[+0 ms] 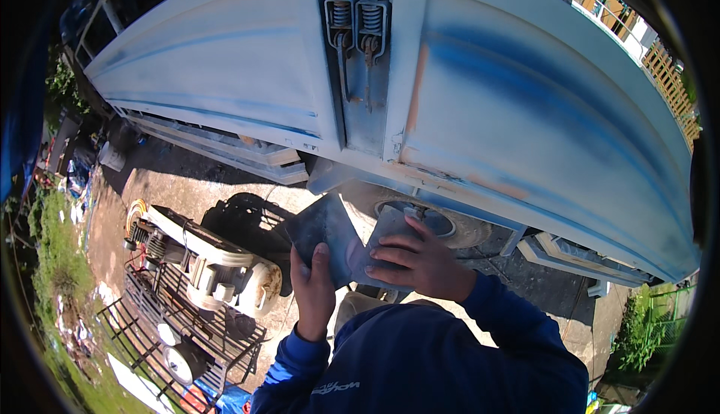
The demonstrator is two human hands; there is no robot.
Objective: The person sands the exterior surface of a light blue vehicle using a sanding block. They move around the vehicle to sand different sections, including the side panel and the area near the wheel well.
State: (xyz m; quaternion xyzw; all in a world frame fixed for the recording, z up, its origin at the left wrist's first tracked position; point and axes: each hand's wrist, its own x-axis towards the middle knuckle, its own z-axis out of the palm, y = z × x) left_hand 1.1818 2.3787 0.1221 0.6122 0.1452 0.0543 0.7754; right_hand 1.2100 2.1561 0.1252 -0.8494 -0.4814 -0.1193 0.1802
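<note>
Dark sheet [324, 234]: found just off centre toward 7 o'clock, held in the air above the ground [172, 178]. Writing: pale lettering [335, 388] at 6 o'clock on the dark blue top [457, 346]; small and only partly legible. Appearance of the sheet: flat, blackish, straight-edged and angular, one corner toward 12 o'clock, with a paler hazy area at its 4 o'clock side. Grip, left hand [313, 290]: closed on the sheet's 7 o'clock edge, thumb across the face. Grip, right hand [420, 262], at 5 o'clock: holding a grey sheet [386, 226], fingers spread over its face, thumb hidden. The two sheets adjoin; whether they are joined cannot be told. Surroundings: white panels [225, 61] with blue streaks from 10 to 2 o'clock, spring latches [356, 16] between them at 12; stained cream machine [262, 290] at 8 o'clock
</note>
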